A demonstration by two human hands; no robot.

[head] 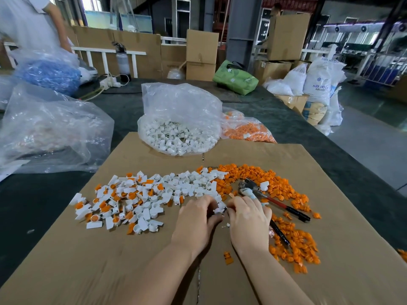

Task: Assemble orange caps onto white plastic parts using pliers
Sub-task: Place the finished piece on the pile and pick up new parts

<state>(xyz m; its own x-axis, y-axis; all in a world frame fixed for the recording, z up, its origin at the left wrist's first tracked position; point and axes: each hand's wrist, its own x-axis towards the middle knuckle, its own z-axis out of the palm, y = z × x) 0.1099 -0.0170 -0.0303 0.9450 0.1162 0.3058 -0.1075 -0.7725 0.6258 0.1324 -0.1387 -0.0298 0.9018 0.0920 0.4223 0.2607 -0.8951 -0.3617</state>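
Observation:
Both my hands meet at the middle of a cardboard sheet [136, 260]. My left hand [195, 219] pinches a small white plastic part [219, 209] at its fingertips. My right hand [250, 216] has its fingers curled at the same part; what it holds is hidden. Pliers [259, 192] with red and black handles lie just beyond and under my right hand. A pile of white parts [154, 194], some with orange caps fitted, spreads to the left. Loose orange caps [282, 188] lie in a band to the right.
A clear bag of white parts [178, 126] and a bag of orange caps [246, 128] stand behind the cardboard. Another clear bag [48, 128] lies at the left. A person in white [28, 20] stands at the far left. Boxes and sacks [319, 84] stand beyond the table.

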